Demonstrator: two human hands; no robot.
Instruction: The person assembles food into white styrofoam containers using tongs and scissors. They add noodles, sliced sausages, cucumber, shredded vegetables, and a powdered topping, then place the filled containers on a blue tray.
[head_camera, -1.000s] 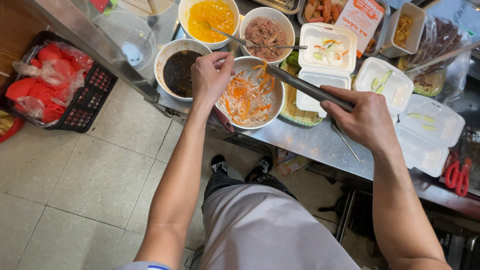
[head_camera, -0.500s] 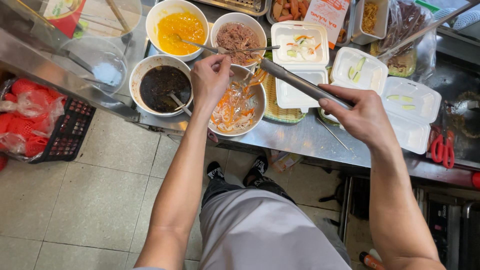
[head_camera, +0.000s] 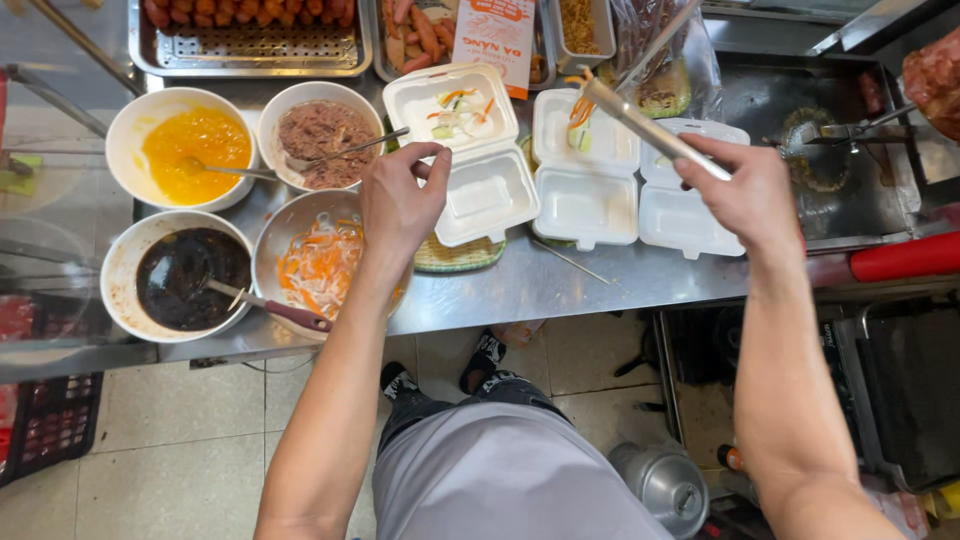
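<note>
Tongs (head_camera: 640, 120) over open foam box (head_camera: 585, 150)

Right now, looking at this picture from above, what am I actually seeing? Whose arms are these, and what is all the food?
There is no machine here: a person wears a camera on the head, so you look down along their own two arms at a steel counter. The right hand holds metal tongs that grip a few shredded vegetable strips above the middle one of three open white foam boxes. The left hand hovers, fingers pinched, over a bowl of shredded carrot salad. Beside it stand a bowl of dark sauce, a bowl of yellow sauce and a bowl of minced meat. Trays of sausages lie along the back.
</note>
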